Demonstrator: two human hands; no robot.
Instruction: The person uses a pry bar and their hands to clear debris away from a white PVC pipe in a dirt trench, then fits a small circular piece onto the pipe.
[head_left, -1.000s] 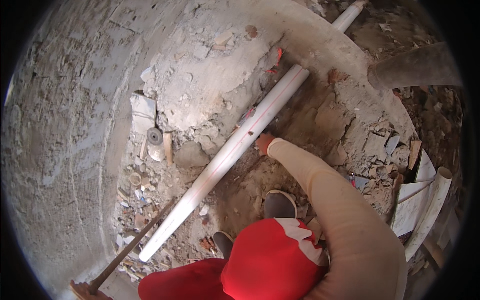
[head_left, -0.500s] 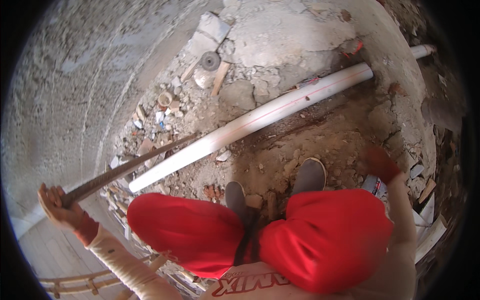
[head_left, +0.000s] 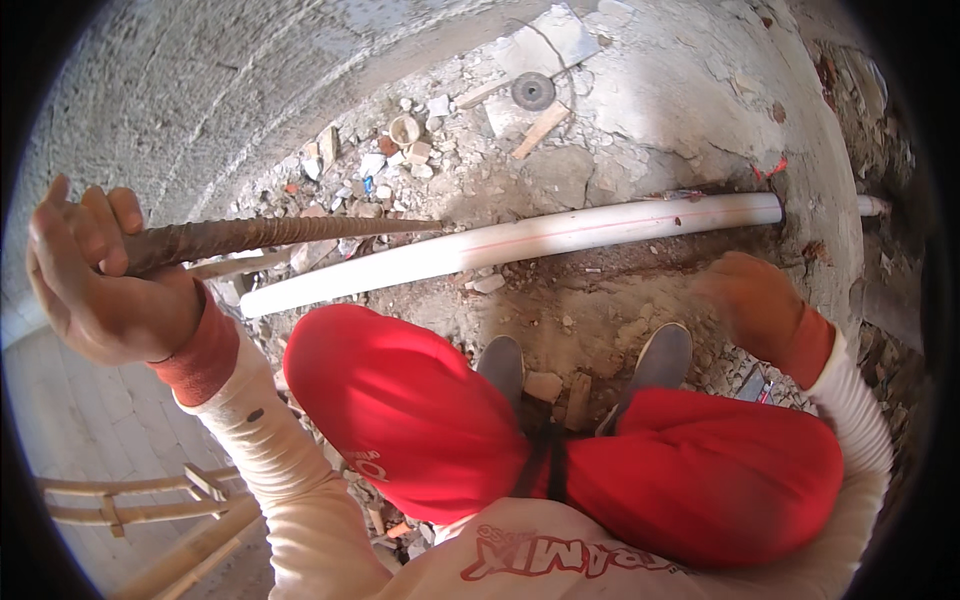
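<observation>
On rubble-strewn ground (head_left: pixel 560 300), a white pipe (head_left: pixel 600 228) is lying beyond a person's shoes (head_left: pixel 665 358), its long axis stretching across the view and rising slightly toward the right. The person's left grip (head_left: pixel 100 290) is clasping the thick end of a brown ribbed rod (head_left: pixel 290 229), which is running nearly level, its narrowing tip pointing rightward at the pipe. Whether that tip is touching the pipe is not showing clearly. The left hand's curled fingers (head_left: pixel 101 212) are hiding the rod's held end. Near the pipe's right end, the right grip (head_left: pixel 755 300) is blurring too heavily for its fingers to be made out; whether it is clenching or hanging loose, one cannot tell. Red trousers (head_left: pixel 400 410) are partly covering the shoes.
</observation>
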